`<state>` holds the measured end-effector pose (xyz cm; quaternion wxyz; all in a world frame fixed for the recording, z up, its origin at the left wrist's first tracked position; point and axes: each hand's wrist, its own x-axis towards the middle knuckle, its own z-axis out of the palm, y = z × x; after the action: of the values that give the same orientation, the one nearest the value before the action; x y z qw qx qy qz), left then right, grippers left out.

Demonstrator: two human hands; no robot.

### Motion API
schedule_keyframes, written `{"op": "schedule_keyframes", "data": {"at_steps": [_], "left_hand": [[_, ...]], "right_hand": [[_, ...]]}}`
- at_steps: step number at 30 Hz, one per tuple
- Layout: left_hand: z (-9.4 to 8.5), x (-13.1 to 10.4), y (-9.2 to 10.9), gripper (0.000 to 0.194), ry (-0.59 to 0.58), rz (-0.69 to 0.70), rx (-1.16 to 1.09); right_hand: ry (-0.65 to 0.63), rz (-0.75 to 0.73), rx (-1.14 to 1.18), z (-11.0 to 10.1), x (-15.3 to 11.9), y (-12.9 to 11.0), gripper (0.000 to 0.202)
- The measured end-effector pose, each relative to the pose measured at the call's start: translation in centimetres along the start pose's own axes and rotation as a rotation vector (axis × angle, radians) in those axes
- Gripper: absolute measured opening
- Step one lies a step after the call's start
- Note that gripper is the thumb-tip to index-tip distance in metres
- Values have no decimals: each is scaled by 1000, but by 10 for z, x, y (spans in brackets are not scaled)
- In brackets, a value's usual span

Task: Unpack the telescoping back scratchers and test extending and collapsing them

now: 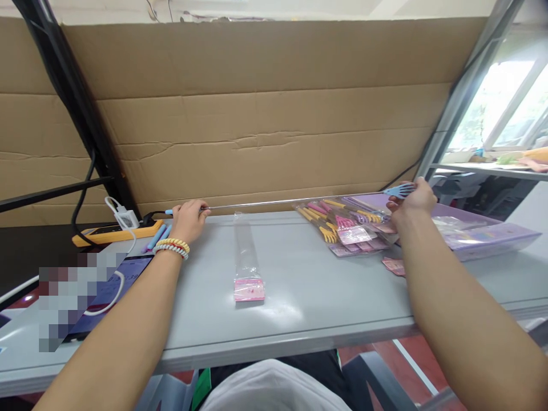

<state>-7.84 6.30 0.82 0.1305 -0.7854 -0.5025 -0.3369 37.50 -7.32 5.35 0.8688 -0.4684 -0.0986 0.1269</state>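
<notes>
A telescopic back scratcher (295, 201) is stretched out full length across the far side of the grey table (299, 308), its thin metal rod running almost level from left to right, parallel to the cardboard wall (265, 114) behind it. The left hand (188, 220) closes its fingers around the blue grip end, while the right hand (413, 200) pinches the pale blue claw head (400, 190) at the other end, so each hand has one end and the long axis lies straight between them.

Nearer the person, roughly midway between the two hands, an empty clear sleeve bag with a pink header card (247, 262) lies flat on the table, its long side pointing away from the person and so crosswise to the rod. The left hand looks slightly closer to it.

Just below the right hand sits a pile of packed scratchers (342, 225) with yellow and pink claws in clear bags, resting partly on a lilac tray (483, 231) whose other contents are too blurred to make out. By the left wrist are a power strip (115, 231), a white charger (126, 218) and a tablet (115, 285).
</notes>
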Motion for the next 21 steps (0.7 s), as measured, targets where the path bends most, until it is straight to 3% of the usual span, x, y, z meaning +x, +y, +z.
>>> {"op": "schedule_keyframes", "data": {"at_steps": [3,8,15,17,21], "left_hand": [[3,1,-3,23,-16,16,-16],[4,0,-2,28,-156,117,-77],[-16,-1,18,25,-226,118,-109],[-20,-1,28,25,-233,115,-106],[-24,-6,66,27,-228,223,-81]], "right_hand": [[-20,9,-9,1,1,1,24],[8,23,-12,-1,3,0,22],[278,-29,-19,-3,9,-10,26],[143,-95,-102,4,4,-8,27],[-360,-329,-322,30,-31,16,23]]}}
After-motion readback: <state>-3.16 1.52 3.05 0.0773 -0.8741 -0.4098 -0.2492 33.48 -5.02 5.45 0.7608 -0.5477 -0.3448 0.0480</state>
